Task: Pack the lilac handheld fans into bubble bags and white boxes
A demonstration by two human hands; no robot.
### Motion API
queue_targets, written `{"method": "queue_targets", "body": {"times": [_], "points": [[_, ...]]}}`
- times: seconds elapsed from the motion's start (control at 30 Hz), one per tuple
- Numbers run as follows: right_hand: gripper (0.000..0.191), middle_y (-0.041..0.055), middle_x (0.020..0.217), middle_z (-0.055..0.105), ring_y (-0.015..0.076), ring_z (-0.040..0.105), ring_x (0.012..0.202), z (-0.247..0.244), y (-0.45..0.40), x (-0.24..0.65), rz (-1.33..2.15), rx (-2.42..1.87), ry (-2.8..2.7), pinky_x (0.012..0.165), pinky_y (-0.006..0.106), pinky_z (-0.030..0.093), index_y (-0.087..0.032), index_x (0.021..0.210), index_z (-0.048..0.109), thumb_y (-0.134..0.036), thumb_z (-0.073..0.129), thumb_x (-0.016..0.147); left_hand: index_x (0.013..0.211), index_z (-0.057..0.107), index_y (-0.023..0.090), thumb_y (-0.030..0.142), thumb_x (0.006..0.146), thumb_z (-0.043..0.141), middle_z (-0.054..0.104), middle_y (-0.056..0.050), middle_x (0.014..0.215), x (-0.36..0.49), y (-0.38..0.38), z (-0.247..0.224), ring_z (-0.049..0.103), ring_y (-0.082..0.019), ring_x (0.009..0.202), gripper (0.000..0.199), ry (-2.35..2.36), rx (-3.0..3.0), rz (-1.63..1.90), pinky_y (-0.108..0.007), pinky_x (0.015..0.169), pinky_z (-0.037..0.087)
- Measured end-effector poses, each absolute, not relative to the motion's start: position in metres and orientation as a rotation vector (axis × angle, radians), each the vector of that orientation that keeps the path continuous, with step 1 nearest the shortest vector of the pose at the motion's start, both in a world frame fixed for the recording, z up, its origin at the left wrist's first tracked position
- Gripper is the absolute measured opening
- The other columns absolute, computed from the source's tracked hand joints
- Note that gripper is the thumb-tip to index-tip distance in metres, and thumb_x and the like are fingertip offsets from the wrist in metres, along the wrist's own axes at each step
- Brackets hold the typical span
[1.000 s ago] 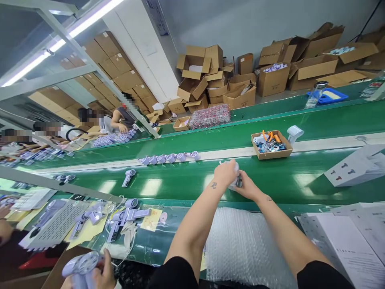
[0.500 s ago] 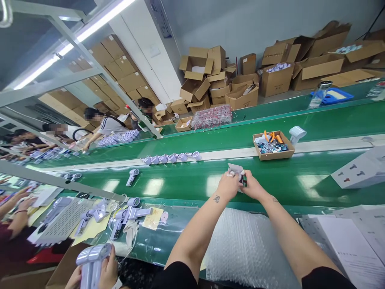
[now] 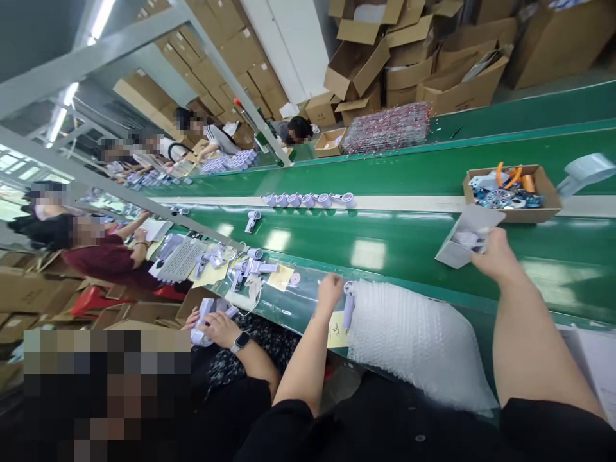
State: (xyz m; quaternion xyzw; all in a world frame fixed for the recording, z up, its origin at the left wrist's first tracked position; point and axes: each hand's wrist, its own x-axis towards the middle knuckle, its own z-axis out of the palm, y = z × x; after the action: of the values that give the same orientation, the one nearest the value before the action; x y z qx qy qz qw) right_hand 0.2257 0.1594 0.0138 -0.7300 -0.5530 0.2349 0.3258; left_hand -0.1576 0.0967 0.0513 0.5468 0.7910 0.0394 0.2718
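My right hand [image 3: 498, 256] grips a small white box [image 3: 455, 247] above the green belt. The box is tilted and open, and something pale, partly hidden by the fingers, sits inside. My left hand [image 3: 330, 292] is closed near the bench edge, its fingers curled inward; whatever may be in them is hidden. Just right of that hand lies a light purple handheld fan [image 3: 349, 305], next to the stack of bubble wrap [image 3: 409, 340]. Under the fan's handle end shows a yellow paper [image 3: 337, 330] with handwriting.
Beyond the white box stands a cardboard tray [image 3: 524, 215] of electronic parts, with a pale fan [image 3: 584, 173] beside it. A row of purple fans [image 3: 308, 200] lines the white strip. At left, a co-worker's hand [image 3: 221, 328] holds purple parts. White boxes [image 3: 584, 359] are stacked at right.
My hands, together on the box before, are now apart. The right has carried the box rightward; the left has come down beside the purple fan. My view has turned left.
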Motion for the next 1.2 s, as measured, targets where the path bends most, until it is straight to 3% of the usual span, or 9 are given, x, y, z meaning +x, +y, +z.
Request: {"method": "queue_targets", "body": {"times": [0.17,0.27,0.37,0.47,0.57,0.77,0.93,1.03,1.2], "points": [[0.051,0.0245,0.143,0.018,0.0403,0.009,0.135,0.051,0.134,0.194,0.159,-1.854,-1.329,0.107,0.057,0.011,-0.012,0.110,0.046,-0.011,0.063,0.062,0.081,0.064,0.015,0.024,0.067,0.065,0.068,-0.007,0.081,-0.171,0.039,-0.004,0.062,-0.020,0.079,0.017,2.051,1.302,0.057,-0.026,0.069,0.044],[0.037,0.0175,0.133,0.041,0.0346,0.034,0.127,0.079,0.103,0.155,0.147,-1.748,-1.269,0.104,0.053,0.027,-0.017,0.104,0.053,-0.017,0.061,0.068,0.078,0.064,0.015,0.022,0.067,0.063,0.067,-0.007,0.079,-0.174,0.033,-0.004,0.061,-0.021,0.080,0.013,2.048,1.271,0.195,-0.026,0.068,0.043],[0.025,0.0082,0.103,0.062,0.0257,0.060,0.096,0.091,0.056,0.115,0.656,-1.573,-1.119,0.087,0.048,0.046,-0.022,0.099,0.054,-0.030,0.057,0.076,0.086,0.063,0.013,0.026,0.072,0.055,0.065,-0.007,0.078,-0.186,0.033,0.015,0.059,-0.019,0.075,0.020,2.040,1.217,0.386,-0.024,0.062,0.042],[0.027,0.0056,0.085,0.065,0.0210,0.064,0.077,0.085,-0.003,0.080,1.323,-1.370,-0.878,0.073,0.040,0.053,-0.021,0.089,0.054,-0.040,0.063,0.074,0.091,0.061,0.011,0.034,0.080,0.046,0.062,-0.005,0.073,-0.182,0.023,0.037,0.056,-0.015,0.064,0.030,1.938,1.190,0.538,-0.021,0.054,0.041],[0.033,0.0080,0.105,0.065,0.0229,0.064,0.092,0.073,-0.057,0.057,1.737,-1.176,-0.537,0.078,0.039,0.053,-0.023,0.093,0.053,-0.043,0.068,0.072,0.093,0.061,0.011,0.043,0.081,0.045,0.060,-0.003,0.070,-0.147,-0.010,0.052,0.053,-0.011,0.058,0.037,1.653,1.168,0.663,-0.020,0.053,0.041],[0.032,0.0080,0.104,0.067,0.0279,0.062,0.100,0.054,-0.143,0.078,1.499,-1.095,-0.134,0.083,0.044,0.053,-0.022,0.097,0.059,-0.047,0.061,0.076,0.087,0.064,0.011,0.053,0.083,0.046,0.062,-0.005,0.071,-0.059,-0.083,0.059,0.055,-0.013,0.061,0.046,0.954,1.255,0.348,-0.025,0.060,0.045],[0.029,0.0003,0.089,0.068,0.0226,0.065,0.080,0.039,-0.230,0.127,1.328,-1.348,0.035,0.071,0.039,0.057,-0.029,0.095,0.060,-0.034,0.071,0.069,0.090,0.065,0.015,0.041,0.084,0.048,0.063,-0.012,0.093,0.006,-0.078,0.042,0.054,-0.024,0.096,0.032,0.925,2.278,0.139,-0.038,0.087,0.041],[0.039,0.0006,0.090,0.067,0.0212,0.064,0.079,0.035,-0.262,0.146,1.406,-1.386,0.011,0.071,0.037,0.055,-0.029,0.103,0.058,-0.031,0.074,0.067,0.085,0.066,0.011,0.027,0.072,0.066,0.061,-0.018,0.096,0.042,-0.073,0.025,0.050,-0.030,0.103,0.021,0.731,2.553,-0.258,-0.042,0.089,0.039],[0.050,0.0018,0.094,0.065,0.0194,0.062,0.082,0.045,-0.261,0.163,1.480,-1.326,-0.014,0.067,0.033,0.052,-0.029,0.112,0.053,-0.033,0.073,0.067,0.082,0.066,0.013,0.013,0.076,0.057,0.062,-0.018,0.096,0.069,-0.059,0.013,0.054,-0.029,0.101,0.011,0.840,2.445,-0.471,-0.039,0.084,0.041]]}}
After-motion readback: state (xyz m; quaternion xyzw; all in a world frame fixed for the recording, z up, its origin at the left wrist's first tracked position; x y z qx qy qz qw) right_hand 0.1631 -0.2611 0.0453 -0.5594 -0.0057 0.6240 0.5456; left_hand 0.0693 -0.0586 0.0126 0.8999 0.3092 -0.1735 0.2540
